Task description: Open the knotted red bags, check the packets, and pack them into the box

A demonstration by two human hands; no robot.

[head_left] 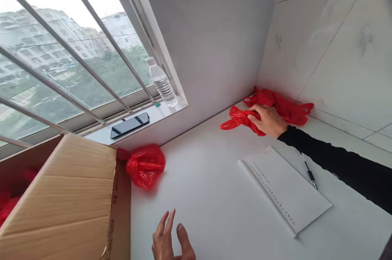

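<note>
At the back of the white table (196,178), my right hand (269,120) has its fingers closed on a crumpled red plastic bag (239,117). More red bags (290,108) lie just behind it, against the tiled wall. My left hand (172,237) is at the bottom edge of the view, above the table, with its fingers apart and nothing in it. Farther left, a bunched red bag (146,166) rests beside the cardboard box (67,194).
An open notebook (283,188) with handwriting lies on the right, a pen (310,173) beside it. On the windowsill (156,117) are a black phone (130,125) and a clear water bottle (163,86). Red plastic (9,209) shows inside the box. Metal bars cross the window.
</note>
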